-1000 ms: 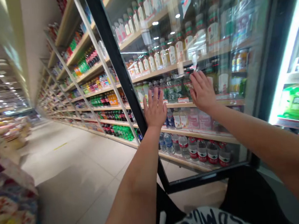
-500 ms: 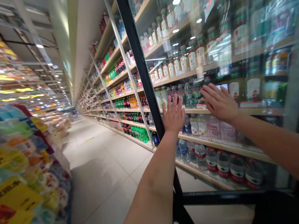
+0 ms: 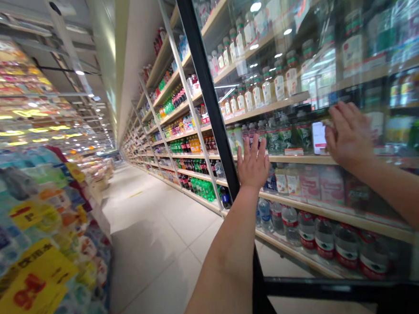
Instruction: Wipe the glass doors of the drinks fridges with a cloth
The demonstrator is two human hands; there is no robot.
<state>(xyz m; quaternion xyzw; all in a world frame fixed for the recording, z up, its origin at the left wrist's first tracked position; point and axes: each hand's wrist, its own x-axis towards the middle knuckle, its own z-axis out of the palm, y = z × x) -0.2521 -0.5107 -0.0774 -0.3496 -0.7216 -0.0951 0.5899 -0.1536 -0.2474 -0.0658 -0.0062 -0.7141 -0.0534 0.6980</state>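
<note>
The left hand point(image 3: 252, 169), its fingers point(image 3: 255, 149) spread apart, lies at the edge of a glass door point(image 3: 299, 167), beside its black frame point(image 3: 208, 95), much as half a second ago. The right hand point(image 3: 351, 135), fingers drawn close together and lightly bent, has moved farther right, widening the gap between the two; whether it meets the glass cannot be told. A bright white rectangle point(image 3: 319, 137), screen or reflection, now shows more fully, just left of the right fingers. The glass door stands between the fingers and white-labelled bottles point(image 3: 257, 95) above them and red-labelled bottles point(image 3: 324, 237) below. Left of the left fingers, drink shelves point(image 3: 180, 154) line a pale floor point(image 3: 141, 262); farther left, a yellow sign point(image 3: 32, 289) fronts stacked packs point(image 3: 54, 199).
</note>
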